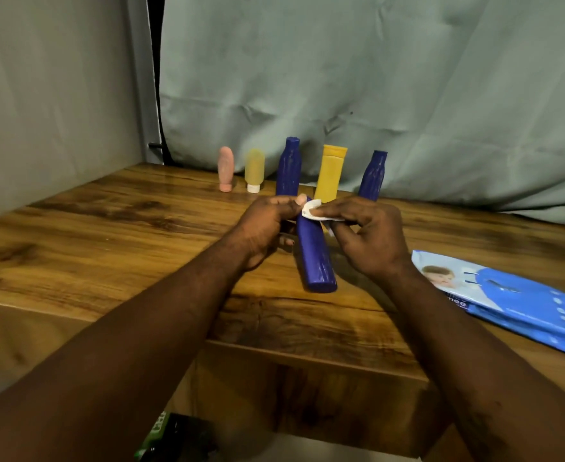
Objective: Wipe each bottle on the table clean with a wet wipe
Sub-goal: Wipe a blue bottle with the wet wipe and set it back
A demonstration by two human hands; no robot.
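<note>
My left hand [264,228] grips the upper end of a dark blue bottle [316,258] that is tilted with its flat base toward me, above the wooden table [108,235]. My right hand [371,235] pinches a small white wet wipe [311,208] and presses it against the top of that bottle. Along the back of the table stand a pink bottle [225,168], a small yellow bottle with a white cap [254,170], a blue bottle [289,166], a tall yellow bottle [331,171] and another blue bottle [372,175].
A blue pack of wet wipes [514,301] lies flat on the table at the right. A grey-green cloth [374,78] hangs behind the bottles. A dark object with green print [171,438] sits below the table's front edge.
</note>
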